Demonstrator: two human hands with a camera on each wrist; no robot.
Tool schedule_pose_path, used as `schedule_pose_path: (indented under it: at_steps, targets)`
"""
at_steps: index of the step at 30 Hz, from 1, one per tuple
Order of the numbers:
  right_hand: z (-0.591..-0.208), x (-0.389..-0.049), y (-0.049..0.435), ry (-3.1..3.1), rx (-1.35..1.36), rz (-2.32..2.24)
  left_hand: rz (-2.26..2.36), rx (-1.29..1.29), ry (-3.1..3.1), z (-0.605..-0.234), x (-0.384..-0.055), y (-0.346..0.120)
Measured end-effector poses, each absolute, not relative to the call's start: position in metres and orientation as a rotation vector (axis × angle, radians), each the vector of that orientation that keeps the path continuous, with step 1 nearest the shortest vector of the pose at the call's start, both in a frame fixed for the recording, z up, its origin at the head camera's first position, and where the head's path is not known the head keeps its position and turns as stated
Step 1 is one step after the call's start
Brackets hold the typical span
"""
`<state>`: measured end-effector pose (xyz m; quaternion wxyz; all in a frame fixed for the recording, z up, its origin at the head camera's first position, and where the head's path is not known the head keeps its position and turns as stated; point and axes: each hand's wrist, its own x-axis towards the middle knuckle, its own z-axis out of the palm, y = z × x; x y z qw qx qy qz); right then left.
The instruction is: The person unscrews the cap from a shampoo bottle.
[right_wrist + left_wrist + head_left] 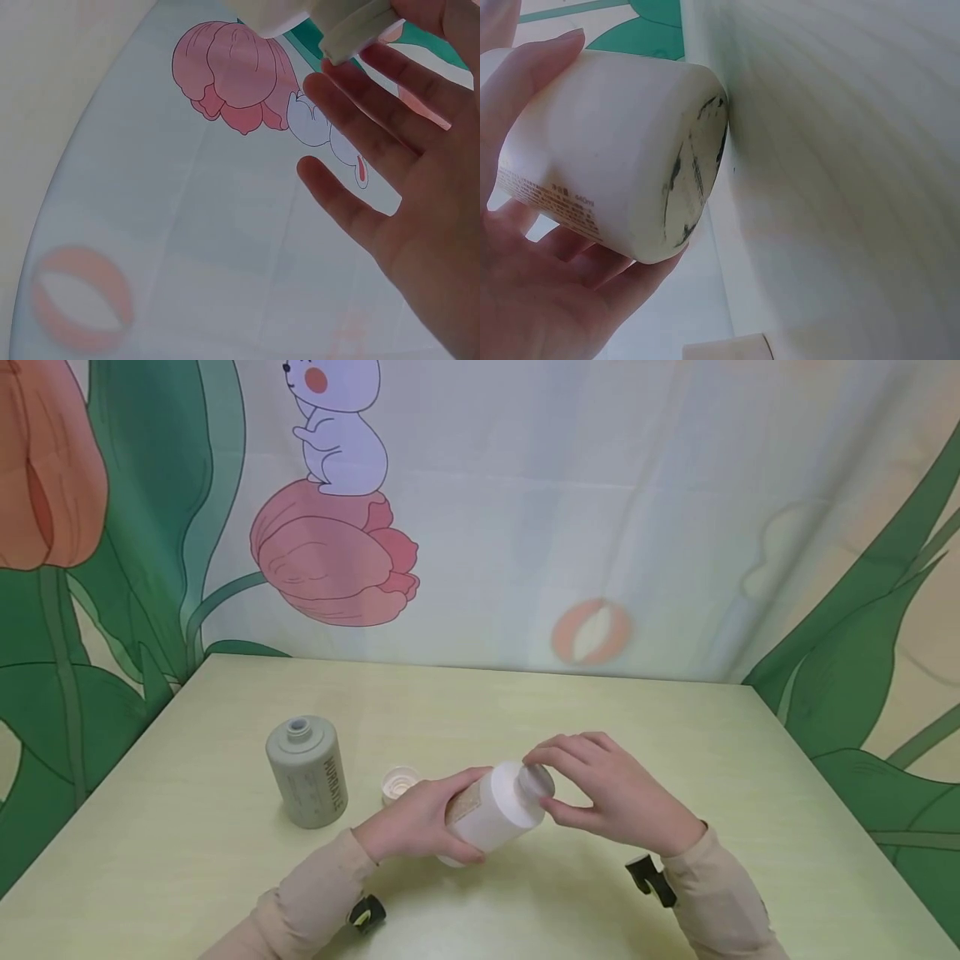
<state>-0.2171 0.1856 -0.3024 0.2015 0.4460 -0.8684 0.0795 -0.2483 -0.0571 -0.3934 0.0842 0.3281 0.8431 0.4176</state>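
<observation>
My left hand [423, 818] grips a white bottle [498, 814] around its body and holds it tilted, neck up to the right. In the left wrist view, the lower edge of the bottle's dark-streaked base [696, 176] meets or nearly meets the tabletop. With thumb and fingertips my right hand [611, 793] pinches the whitish cap [536, 782] at the bottle's neck; how firmly the cap is seated I cannot tell. Just behind the left hand lies a loose white cap [399, 782], partly hidden, its ringed inside facing up.
To the left a grey-green bottle [309, 772] stands upright, its small neck opening uncovered. Both hands work over the pale yellow-green table [600, 910]. A printed curtain [510, 543] with flowers and a white animal hangs behind the table's far edge.
</observation>
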Motion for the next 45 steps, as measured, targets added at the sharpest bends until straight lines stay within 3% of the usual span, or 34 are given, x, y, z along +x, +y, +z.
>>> schedule_pose_path:
  at_steps: [15, 28, 38, 45]
  targets:
    - [-0.3007, -0.2143, 0.185, -2.477, 1.133, 0.197, 1.242, 0.981, 2.515, -0.3945, -0.2488, -0.0564]
    - [-0.2992, -0.2129, 0.1846, -2.431, 1.276, 0.196, 1.246, 0.978, 2.511, -0.393, -0.248, -0.0563]
    - [-0.2999, -0.2126, 0.184, -2.498, 1.133, 0.248, 1.25, 0.997, 2.508, -0.3926, -0.2473, -0.0576]
    - [-0.3017, -0.2153, 0.1832, -2.43, 1.216, 0.252, 1.225, 0.989, 2.533, -0.3933, -0.2471, -0.0577]
